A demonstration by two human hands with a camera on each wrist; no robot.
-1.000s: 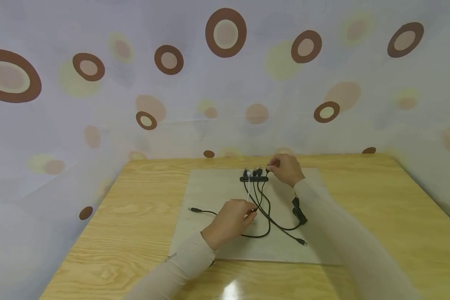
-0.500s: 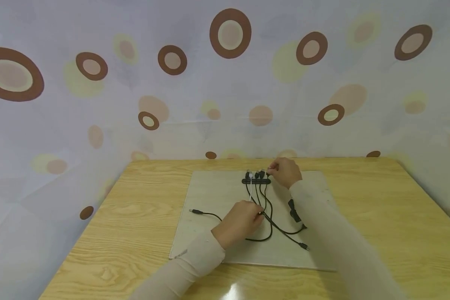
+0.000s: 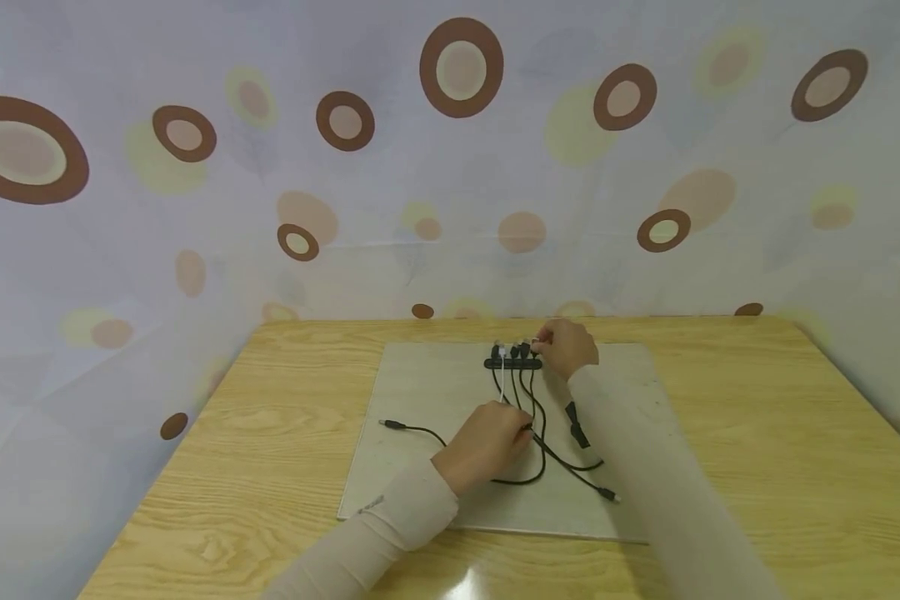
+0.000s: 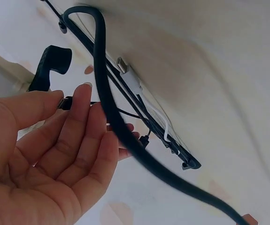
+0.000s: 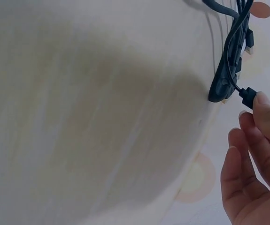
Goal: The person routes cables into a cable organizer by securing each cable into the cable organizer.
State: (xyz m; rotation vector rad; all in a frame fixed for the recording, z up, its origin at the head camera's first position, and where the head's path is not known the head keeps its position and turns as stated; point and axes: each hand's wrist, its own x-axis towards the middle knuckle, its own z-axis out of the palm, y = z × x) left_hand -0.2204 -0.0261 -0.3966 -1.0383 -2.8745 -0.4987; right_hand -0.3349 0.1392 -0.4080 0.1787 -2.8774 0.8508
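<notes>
A black cable organizer lies near the far edge of a pale board, with several black cables and one white cable running through it. My right hand is at its right end, pinching a black cable connector between thumb and index finger just beyond the strip. Closer to me, my left hand pinches the small black plug at a thin cable's other end. In the left wrist view, the white connector sticks out beside the strip.
On the board lie a loose black plug at left and another plug at front right. A thick black connector is partly behind the right sleeve. The wooden table meets a patterned cloth backdrop.
My right hand has moved slightly left, bringing the connector closer to the organizer's end. My left hand has shifted right with its plug. The head view has tilted slightly.
</notes>
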